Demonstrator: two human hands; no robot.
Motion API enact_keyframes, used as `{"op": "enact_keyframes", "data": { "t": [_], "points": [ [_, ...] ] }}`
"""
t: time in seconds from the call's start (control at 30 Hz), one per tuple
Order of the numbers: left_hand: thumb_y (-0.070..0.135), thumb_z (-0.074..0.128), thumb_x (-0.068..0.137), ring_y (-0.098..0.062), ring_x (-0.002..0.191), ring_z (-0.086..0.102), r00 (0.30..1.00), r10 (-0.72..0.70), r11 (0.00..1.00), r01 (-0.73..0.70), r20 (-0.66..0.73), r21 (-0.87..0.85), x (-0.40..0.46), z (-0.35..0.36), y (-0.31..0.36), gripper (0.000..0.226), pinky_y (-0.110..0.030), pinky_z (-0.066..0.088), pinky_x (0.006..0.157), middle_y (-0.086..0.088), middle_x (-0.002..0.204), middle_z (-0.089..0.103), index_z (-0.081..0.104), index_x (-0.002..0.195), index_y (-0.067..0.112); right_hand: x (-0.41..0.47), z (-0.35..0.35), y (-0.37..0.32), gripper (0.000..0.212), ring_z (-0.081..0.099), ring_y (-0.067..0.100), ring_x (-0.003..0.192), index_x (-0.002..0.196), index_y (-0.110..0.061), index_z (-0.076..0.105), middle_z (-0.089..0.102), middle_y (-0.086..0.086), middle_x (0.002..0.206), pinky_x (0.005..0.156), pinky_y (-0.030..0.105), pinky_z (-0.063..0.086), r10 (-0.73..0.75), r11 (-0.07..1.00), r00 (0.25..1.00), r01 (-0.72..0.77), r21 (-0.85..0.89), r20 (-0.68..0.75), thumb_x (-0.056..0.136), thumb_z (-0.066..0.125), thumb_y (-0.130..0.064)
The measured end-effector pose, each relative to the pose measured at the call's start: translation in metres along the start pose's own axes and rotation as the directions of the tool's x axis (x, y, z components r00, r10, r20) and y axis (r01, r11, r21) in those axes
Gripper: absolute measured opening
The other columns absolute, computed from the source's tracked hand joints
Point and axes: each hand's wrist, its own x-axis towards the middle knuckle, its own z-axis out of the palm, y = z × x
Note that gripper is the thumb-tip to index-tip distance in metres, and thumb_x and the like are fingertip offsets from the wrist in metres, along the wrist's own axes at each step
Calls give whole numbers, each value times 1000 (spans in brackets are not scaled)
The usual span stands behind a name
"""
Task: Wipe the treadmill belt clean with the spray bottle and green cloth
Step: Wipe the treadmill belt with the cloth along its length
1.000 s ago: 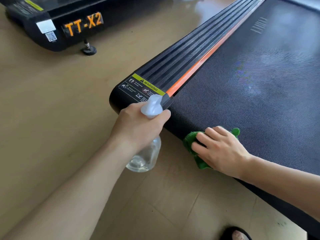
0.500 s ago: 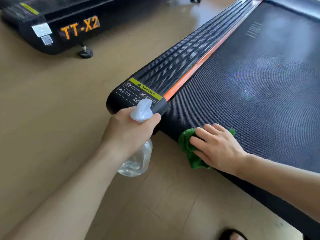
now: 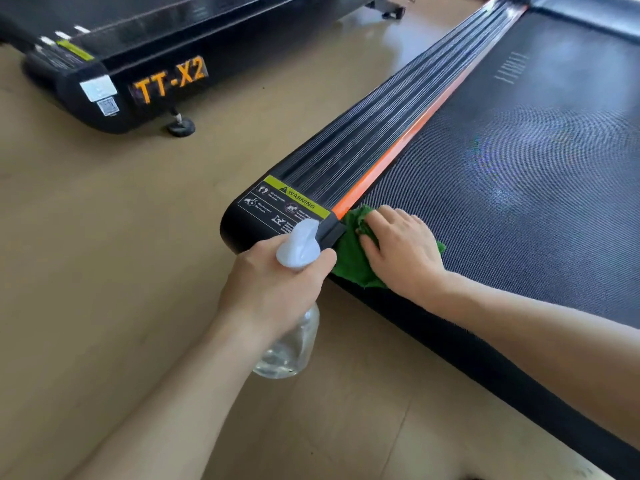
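The black textured treadmill belt [image 3: 519,188] fills the right side, with pale damp patches further up. My right hand [image 3: 401,254] presses the green cloth [image 3: 353,258] flat on the belt's near left corner, beside the orange strip [image 3: 398,150]. My left hand [image 3: 273,289] grips the neck of a clear spray bottle [image 3: 291,348] with a white nozzle, held over the floor just off the treadmill's rear corner. The bottle hangs downward below my fist, its nozzle pointing toward the warning label [image 3: 287,206].
A ribbed black side rail [image 3: 381,133] runs along the belt's left edge. A second black treadmill marked TT-X2 [image 3: 169,84] stands at the upper left on a small foot [image 3: 180,126]. Tan wooden floor [image 3: 121,237] lies between them.
My right hand has slid the green cloth up and left from the belt's rear edge into the corner by the orange strip. The left hand keeps holding the bottle.
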Motion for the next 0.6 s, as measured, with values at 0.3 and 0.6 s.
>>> {"op": "enact_keyframes", "data": {
  "t": [0.3, 0.6],
  "points": [
    [43, 70, 88, -12, 53, 38, 1000, -4, 999, 3, 2, 37, 3, 5, 0, 45, -31, 35, 59, 11, 50, 42, 42, 60, 21, 10, 1, 24, 26, 56, 26, 82, 92, -14, 53, 56, 2, 88, 75, 39, 46, -210, 977, 978, 210, 36, 0, 99, 41, -36],
    [39, 70, 91, -7, 41, 45, 1000, -13, 1000, 14, -25, 19, -5, 2, 7, 41, -30, 36, 58, 12, 52, 42, 43, 70, 16, 13, 2, 31, 23, 58, 28, 82, 91, -17, 52, 60, 1, 85, 77, 41, 45, 53, 996, 996, -47, 77, -75, 98, 44, -37]
  ]
}}
